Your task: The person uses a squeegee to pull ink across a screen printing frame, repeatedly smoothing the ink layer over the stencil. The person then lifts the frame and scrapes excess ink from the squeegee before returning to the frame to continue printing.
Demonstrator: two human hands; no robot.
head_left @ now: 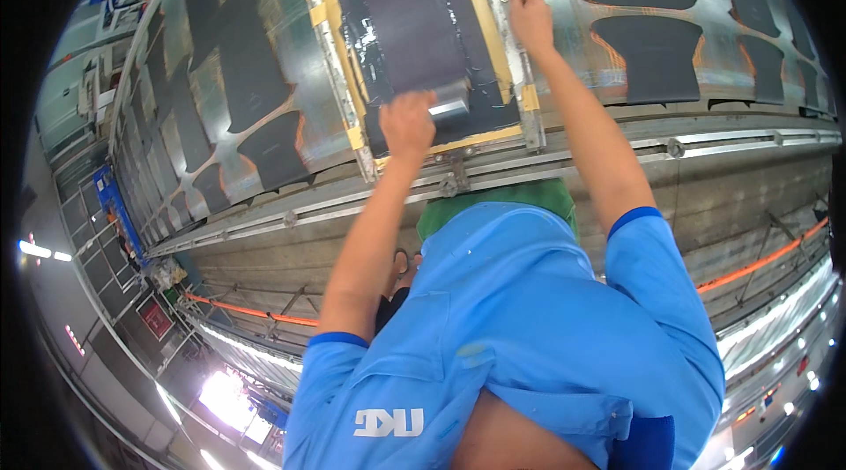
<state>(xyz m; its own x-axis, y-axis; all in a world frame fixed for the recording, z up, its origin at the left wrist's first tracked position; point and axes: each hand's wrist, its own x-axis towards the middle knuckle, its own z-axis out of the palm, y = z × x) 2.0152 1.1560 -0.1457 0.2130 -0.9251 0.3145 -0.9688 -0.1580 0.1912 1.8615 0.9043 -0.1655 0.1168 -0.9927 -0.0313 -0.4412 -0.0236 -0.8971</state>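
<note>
A screen printing frame point(322, 34), metal-edged with yellow tape inside, lies on the long table. Its dark mesh point(410, 21) carries glossy wet black ink along both sides. My left hand point(408, 124), a little blurred, is closed round a squeegee point(452, 102) whose metal blade rests across the near part of the mesh. At the frame's upper right edge my right hand point(531, 22) is closed, its fingertips pinched on the rim. How firmly these fingers grip is hard to see.
Dark cut fabric pieces point(648, 51) with orange-marked edges lie on the shiny table on both sides of the frame. A metal rail point(608, 155) with clamps runs along the near edge. Behind me, an orange pipe point(762, 256) follows another long table.
</note>
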